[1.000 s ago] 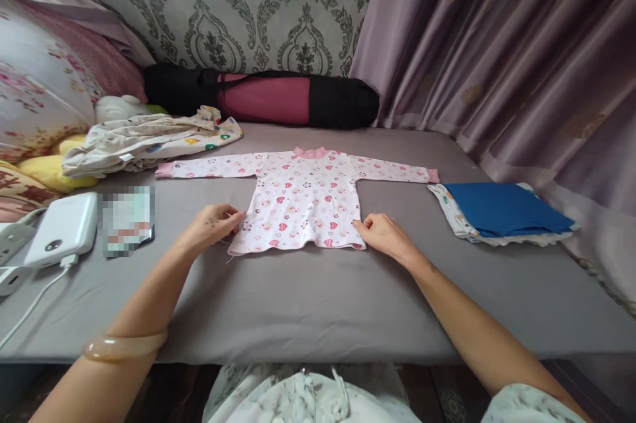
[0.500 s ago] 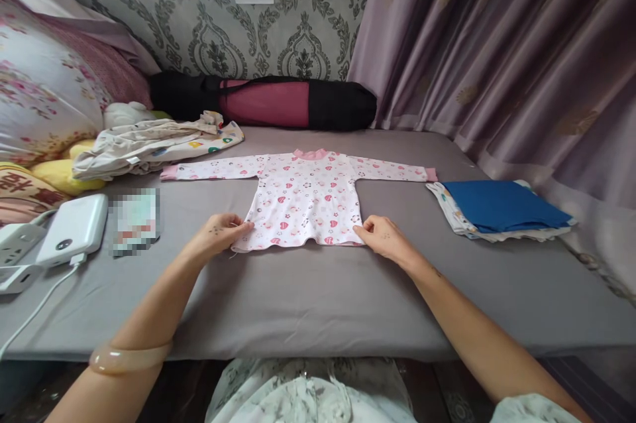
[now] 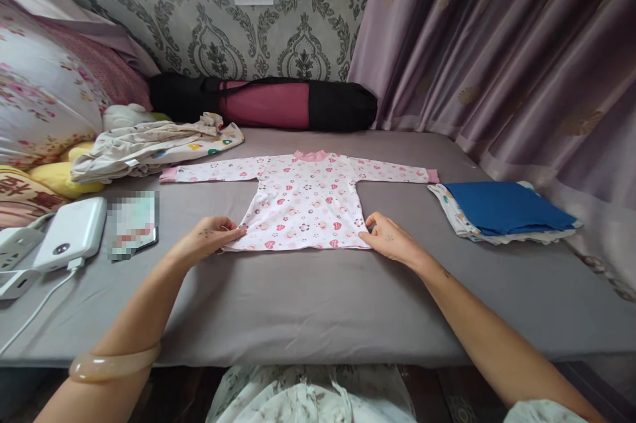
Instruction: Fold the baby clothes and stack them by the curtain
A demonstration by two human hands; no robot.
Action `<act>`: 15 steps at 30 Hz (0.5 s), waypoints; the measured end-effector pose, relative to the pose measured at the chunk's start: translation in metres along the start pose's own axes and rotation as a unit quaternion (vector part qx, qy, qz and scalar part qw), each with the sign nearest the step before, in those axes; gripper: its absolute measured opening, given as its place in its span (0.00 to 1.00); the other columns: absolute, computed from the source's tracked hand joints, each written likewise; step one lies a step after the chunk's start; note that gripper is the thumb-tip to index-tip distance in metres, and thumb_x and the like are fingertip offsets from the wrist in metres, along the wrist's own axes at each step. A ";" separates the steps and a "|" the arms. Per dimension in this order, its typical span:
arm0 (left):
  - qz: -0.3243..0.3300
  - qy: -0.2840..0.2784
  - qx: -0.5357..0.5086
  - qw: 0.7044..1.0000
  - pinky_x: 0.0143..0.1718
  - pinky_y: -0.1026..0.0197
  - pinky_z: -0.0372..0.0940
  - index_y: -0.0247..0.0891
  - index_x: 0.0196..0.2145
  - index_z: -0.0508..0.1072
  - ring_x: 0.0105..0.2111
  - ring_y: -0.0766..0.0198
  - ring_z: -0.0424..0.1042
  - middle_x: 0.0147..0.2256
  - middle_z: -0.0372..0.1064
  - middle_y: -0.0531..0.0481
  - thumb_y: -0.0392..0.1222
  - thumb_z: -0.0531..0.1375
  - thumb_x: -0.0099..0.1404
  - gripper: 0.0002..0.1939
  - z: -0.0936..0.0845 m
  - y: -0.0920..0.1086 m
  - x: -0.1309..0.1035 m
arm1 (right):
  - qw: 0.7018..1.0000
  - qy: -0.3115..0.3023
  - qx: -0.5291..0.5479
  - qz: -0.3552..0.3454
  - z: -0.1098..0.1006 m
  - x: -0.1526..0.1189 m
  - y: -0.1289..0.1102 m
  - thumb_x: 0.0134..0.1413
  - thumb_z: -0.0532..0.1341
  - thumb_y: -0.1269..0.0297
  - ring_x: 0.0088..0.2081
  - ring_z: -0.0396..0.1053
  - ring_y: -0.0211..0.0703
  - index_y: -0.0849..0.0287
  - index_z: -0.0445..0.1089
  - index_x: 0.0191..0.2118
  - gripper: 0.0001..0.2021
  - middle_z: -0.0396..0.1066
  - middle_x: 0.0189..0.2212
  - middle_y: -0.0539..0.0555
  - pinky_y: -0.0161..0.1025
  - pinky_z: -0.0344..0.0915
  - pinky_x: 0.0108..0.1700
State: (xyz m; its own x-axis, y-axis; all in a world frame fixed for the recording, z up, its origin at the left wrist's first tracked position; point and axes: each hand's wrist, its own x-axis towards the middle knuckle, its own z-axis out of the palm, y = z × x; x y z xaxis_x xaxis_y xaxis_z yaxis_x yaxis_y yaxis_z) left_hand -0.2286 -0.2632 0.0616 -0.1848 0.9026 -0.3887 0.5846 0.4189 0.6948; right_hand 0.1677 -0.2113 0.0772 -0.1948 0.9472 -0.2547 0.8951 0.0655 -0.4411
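Note:
A small long-sleeved shirt (image 3: 305, 204), white with pink hearts and a pink collar and cuffs, lies flat with its sleeves stretched out sideways. Its hem faces me. My left hand (image 3: 211, 237) pinches the left corner of the hem between thumb and fingers. At the opposite corner, my right hand (image 3: 390, 237) grips the hem the same way. The hem runs nearly straight between both hands.
Grey sheet (image 3: 308, 303) covers the bed. Folded clothes with a blue piece (image 3: 509, 207) on top lie right. Crumpled clothing (image 3: 144, 148), a white power bank (image 3: 72, 234) and a blurred flat item (image 3: 133, 224) are left. A long black-and-red bag (image 3: 268, 103) lies behind.
My hands have moved slightly apart, the left one outward to the left. The wavy hem has been pulled wider and smoother.

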 end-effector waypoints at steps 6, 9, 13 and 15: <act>0.003 -0.052 0.013 0.999 0.20 0.65 0.52 0.37 0.27 0.75 0.21 0.65 0.62 0.21 0.67 0.52 0.67 0.67 0.40 0.29 -0.009 0.009 0.004 | 0.987 -0.026 -0.157 0.000 -0.015 -0.006 -0.019 0.58 0.56 0.59 0.38 0.71 0.48 0.56 0.68 0.41 0.09 0.74 0.37 0.57 0.37 0.55 0.35; 0.007 -0.041 -0.006 0.999 0.22 0.64 0.55 0.36 0.27 0.75 0.21 0.65 0.63 0.20 0.66 0.52 0.67 0.66 0.41 0.29 -0.008 0.022 0.013 | 0.978 -0.006 -0.210 -0.005 -0.019 0.001 -0.035 0.61 0.55 0.60 0.42 0.71 0.53 0.58 0.69 0.42 0.10 0.73 0.40 0.62 0.41 0.57 0.40; 0.005 0.020 -0.013 1.000 0.25 0.63 0.58 0.35 0.32 0.75 0.23 0.64 0.65 0.19 0.64 0.53 0.65 0.64 0.46 0.28 0.001 0.042 0.034 | 0.982 0.049 -0.130 -0.128 -0.004 0.034 -0.058 0.67 0.46 0.59 0.50 0.68 0.51 0.58 0.67 0.50 0.17 0.70 0.50 0.62 0.42 0.60 0.47; -0.006 0.058 0.007 0.998 0.26 0.63 0.59 0.34 0.37 0.75 0.24 0.62 0.66 0.22 0.66 0.52 0.61 0.63 0.51 0.27 0.008 0.051 0.045 | 0.973 0.051 -0.099 -0.203 0.010 0.057 -0.065 0.67 0.44 0.58 0.59 0.60 0.49 0.58 0.61 0.59 0.21 0.62 0.60 0.60 0.42 0.56 0.57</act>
State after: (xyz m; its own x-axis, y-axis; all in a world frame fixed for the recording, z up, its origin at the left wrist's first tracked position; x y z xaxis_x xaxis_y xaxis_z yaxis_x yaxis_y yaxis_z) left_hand -0.2005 -0.2022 0.0752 -0.2805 0.9036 -0.3238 0.5934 0.4284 0.6815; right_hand 0.0947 -0.1645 0.0831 -0.5163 0.8564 -0.0035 0.8146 0.4898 -0.3107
